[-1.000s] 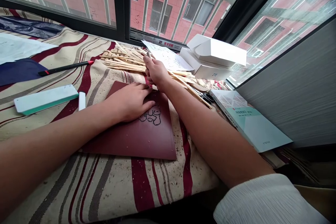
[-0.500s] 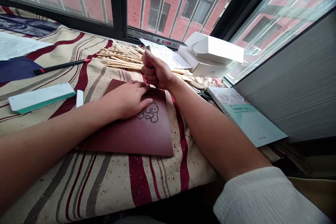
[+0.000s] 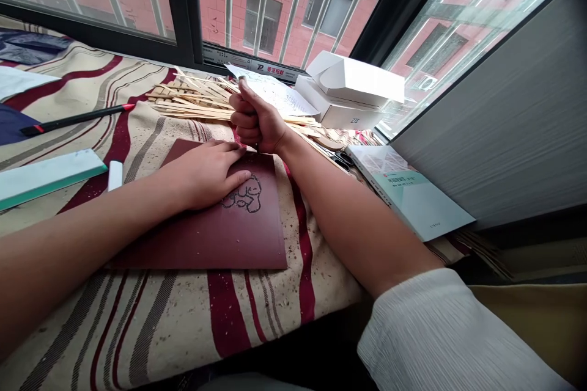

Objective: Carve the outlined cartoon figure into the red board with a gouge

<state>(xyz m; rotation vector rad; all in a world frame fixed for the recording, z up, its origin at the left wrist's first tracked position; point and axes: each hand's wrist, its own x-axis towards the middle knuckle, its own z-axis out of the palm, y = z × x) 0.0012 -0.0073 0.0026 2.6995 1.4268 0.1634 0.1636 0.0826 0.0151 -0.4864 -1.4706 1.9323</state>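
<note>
A dark red board (image 3: 202,241) lies on the striped cloth, with a cartoon animal outline (image 3: 250,195) cut into its surface in dark lines. My left hand (image 3: 206,174) rests flat on the board, fingers stretched toward its far edge and thumb beside the outline. Just beyond, my right hand (image 3: 259,116) is closed in an upright fist, thumb on top. It grips a slim carving tool, mostly hidden in the fist; only a dark tip shows below, near the board's far edge and close to the left fingertips.
Behind the hands lie thin wooden sticks (image 3: 192,101), a printed paper (image 3: 279,95) and a white box (image 3: 353,113). Black scissors (image 3: 343,160) and a pale book (image 3: 408,192) are at right. At left are a black-red pen (image 3: 77,119), a green-white block (image 3: 50,177) and a white cylinder (image 3: 115,176). Crumbs dot the cloth (image 3: 321,281).
The whole scene has shifted left in view as the camera turned slightly right. Both hands keep nearly the same place on the board. The tool's top end no longer shows above the right thumb.
</note>
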